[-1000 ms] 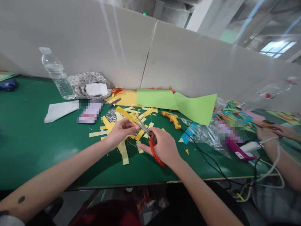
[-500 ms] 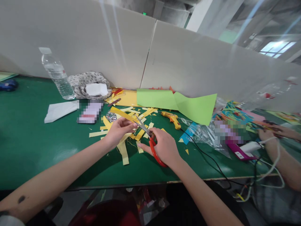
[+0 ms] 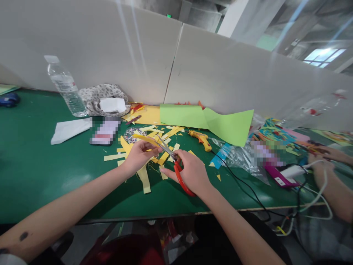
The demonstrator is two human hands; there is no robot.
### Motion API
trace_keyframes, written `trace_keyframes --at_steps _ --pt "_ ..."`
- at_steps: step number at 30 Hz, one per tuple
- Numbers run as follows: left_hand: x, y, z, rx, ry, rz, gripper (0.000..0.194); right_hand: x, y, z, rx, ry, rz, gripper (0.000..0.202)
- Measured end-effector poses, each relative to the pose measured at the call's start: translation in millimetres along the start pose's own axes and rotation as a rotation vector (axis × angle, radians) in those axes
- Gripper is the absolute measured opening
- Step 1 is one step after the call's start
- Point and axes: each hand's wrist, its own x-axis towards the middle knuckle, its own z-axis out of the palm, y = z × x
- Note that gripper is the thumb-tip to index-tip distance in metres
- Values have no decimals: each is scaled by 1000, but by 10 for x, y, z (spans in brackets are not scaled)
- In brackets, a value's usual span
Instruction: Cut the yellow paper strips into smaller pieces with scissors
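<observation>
My left hand [image 3: 141,155] pinches a yellow paper strip [image 3: 145,138], whose free end points up and to the left. In my right hand [image 3: 191,171] is a pair of red-handled scissors [image 3: 180,177]. Its blades reach up-left to the strip, close by the left fingertips; they look slightly apart. Beneath both hands lie several cut yellow paper strips [image 3: 143,179] and scraps, scattered over the green table [image 3: 68,173]. A round patterned piece [image 3: 131,135] lies just behind the left hand, partly covered by the strip.
A yellow glue gun [image 3: 200,140] with a black cord lies right of the scraps. Behind it rests green paper [image 3: 184,116]. A water bottle [image 3: 66,86] and a phone [image 3: 106,131] stand and lie at left. Another person's hand [image 3: 317,162] is at right, near a purple power strip [image 3: 281,177].
The yellow strip in my left hand has turned and lowered, uncovering more of the round patterned piece. The scissors stay in nearly the same place.
</observation>
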Motion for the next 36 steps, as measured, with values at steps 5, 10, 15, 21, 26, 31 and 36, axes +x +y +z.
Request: trace_keyframes --at_steps 5,10,15,21,26,31,36 --pt "-6 -2 3 -11 -7 -7 21 2 7 8 -5 15 -22 38" --pt "1 4 17 -31 -22 -20 21 1 12 13 -9 15 -28 38" --pt "3 -9 5 -58 -21 -45 21 4 8 2 -17 7 -12 40" --pt "14 -30 -38 -202 -120 -151 23 2 6 -3 -32 36 -41 38" --pt "17 -22 -56 -239 -141 -174 23 2 16 -4 -65 30 -42 39" --pt "13 -26 -67 -221 -141 -161 20 1 36 2 -94 25 -56 42" --pt "5 -29 -63 -156 -126 -123 17 -3 33 12 -91 2 -79 42"
